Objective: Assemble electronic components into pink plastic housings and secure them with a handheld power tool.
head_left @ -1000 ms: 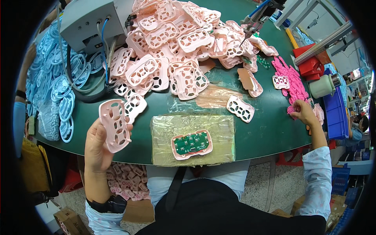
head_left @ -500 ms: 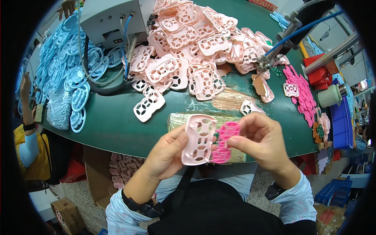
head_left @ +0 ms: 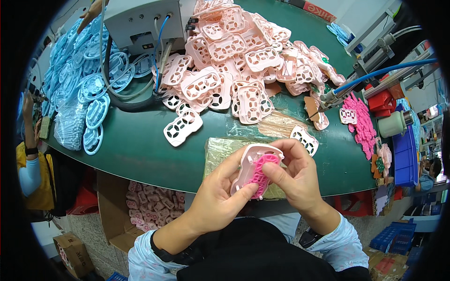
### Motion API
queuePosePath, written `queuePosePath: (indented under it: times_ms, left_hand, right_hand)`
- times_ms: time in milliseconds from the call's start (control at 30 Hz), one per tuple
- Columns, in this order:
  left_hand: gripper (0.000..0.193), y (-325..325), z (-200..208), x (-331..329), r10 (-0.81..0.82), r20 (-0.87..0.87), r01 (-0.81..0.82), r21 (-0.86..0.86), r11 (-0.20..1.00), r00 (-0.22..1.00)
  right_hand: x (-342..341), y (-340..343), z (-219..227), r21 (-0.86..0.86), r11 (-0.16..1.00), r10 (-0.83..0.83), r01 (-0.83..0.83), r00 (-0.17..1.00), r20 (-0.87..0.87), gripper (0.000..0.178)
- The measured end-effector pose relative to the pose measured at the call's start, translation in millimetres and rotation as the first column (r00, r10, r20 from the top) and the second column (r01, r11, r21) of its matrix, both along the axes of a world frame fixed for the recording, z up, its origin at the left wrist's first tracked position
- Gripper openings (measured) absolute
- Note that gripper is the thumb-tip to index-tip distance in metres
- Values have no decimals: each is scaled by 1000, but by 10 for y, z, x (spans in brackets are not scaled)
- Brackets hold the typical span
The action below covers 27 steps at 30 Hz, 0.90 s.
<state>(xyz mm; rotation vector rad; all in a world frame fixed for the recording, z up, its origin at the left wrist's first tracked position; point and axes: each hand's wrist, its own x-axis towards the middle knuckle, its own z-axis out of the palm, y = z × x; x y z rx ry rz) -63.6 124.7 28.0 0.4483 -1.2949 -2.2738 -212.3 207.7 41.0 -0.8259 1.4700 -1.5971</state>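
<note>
Over the near table edge, both hands are closed round a pale pink plastic shell (head_left: pixel 244 164) tilted with its hollow side up. Inside it lies a bright pink openwork plastic insert (head_left: pixel 264 164). My left hand (head_left: pixel 219 199) grips the shell's left side and lower end, its thumb pressing the insert's lower end. My right hand (head_left: pixel 298 181) wraps the right side, its thumb on the insert's upper part; its fingers are partly hidden behind the shell. Beneath the hands sits a tape-wrapped yellowish block (head_left: pixel 216 153).
Pale pink shells (head_left: pixel 225 47) are heaped at the back, with a loose one (head_left: pixel 183 127) nearer. Bright pink inserts (head_left: pixel 363 129) lie right, blue plastic parts (head_left: pixel 96 86) left. A grey machine box (head_left: pixel 140 28) and metal arm (head_left: pixel 333 96) flank the heap. A co-worker's arm (head_left: pixel 30 136) shows far left.
The bright pink insert, held beside the shell before, now lies inside it. The shell has tilted, and my right hand has moved left onto it. The view has shifted slightly.
</note>
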Motion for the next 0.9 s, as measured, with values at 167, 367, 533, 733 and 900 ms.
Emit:
queuePosePath:
  times_ms: [167, 367, 533, 733, 900]
  left_hand:
    - [55, 28, -68, -9, 9, 63, -3, -97, 995, 998]
    - [57, 4, -121, 16, 21, 108, -2, -172, 985, 994]
    - [66, -33, 22, 41, 105, 183, -4, -481, 876, 977]
    - [52, -14, 42, 96, 418, 113, 160, -984, -78, 901]
    - [27, -233, 20, 112, 325, 219, -85, -698, 711, 920]
  right_hand:
    - [23, -2, -78, -27, 1000, 12, -14, 998, -63, 13]
    - [-36, -10, -97, 14, 999, 49, -49, 999, 1, 14]
    - [-69, -34, -74, -40, 999, 3, -1, 999, 54, 13]
    - [-150, -73, -80, 72, 997, 19, -40, 960, 280, 13]
    - [-284, 21, 102, 13, 1000, -7, 27, 630, -776, 25]
